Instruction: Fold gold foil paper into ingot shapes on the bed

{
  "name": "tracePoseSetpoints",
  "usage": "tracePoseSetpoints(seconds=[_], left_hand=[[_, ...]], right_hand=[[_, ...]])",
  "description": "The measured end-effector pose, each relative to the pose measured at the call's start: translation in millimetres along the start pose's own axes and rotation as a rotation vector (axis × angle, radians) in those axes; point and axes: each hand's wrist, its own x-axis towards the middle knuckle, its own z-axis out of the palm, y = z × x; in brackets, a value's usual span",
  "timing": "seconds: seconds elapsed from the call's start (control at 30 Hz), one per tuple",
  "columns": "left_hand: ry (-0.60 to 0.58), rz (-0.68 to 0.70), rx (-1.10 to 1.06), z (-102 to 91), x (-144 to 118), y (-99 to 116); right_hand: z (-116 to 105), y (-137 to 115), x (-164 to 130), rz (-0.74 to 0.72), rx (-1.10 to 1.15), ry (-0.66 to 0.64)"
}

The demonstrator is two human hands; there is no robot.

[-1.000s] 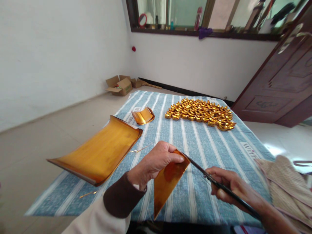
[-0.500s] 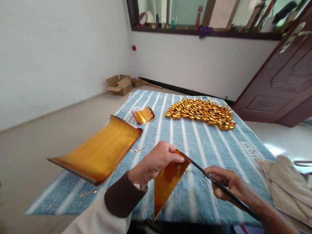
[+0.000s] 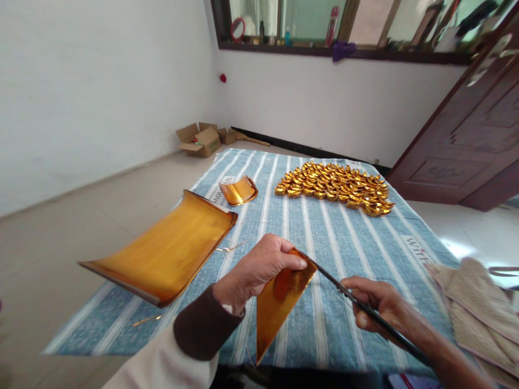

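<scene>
Between thumb and fingers, my left hand (image 3: 270,265) pinches a folded sheet of gold foil paper (image 3: 281,310) near its upper edge; the lower corner hangs down. My right hand (image 3: 379,305) grips long dark scissors (image 3: 344,292), whose blades meet the top right corner of that sheet. How far the blades are apart is hard to see. To the left lies a stack of larger gold foil sheets (image 3: 166,248), curling at its edges. A smaller curled stack of gold foil (image 3: 238,192) sits beyond it.
Many folded gold foil ingots (image 3: 332,186) cover the far right of the striped blue tablecloth (image 3: 267,216). Thin gold strips (image 3: 148,321) lie near the left edge. A beige quilted cloth (image 3: 478,308) is at the right, and an open cardboard box (image 3: 199,141) stands on the floor.
</scene>
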Motion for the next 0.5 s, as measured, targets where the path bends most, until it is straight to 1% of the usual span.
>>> tracePoseSetpoints(seconds=[0.27, 0.5], left_hand=[[-0.007, -0.022, -0.037, 1.3, -0.1, 1.3], [-0.007, -0.035, -0.047, 1.1, -0.1, 1.3]], right_hand=[[3.5, 0.4, 0.0, -0.007, -0.018, 0.034], [3.7, 2.7, 0.4, -0.002, -0.003, 0.035]])
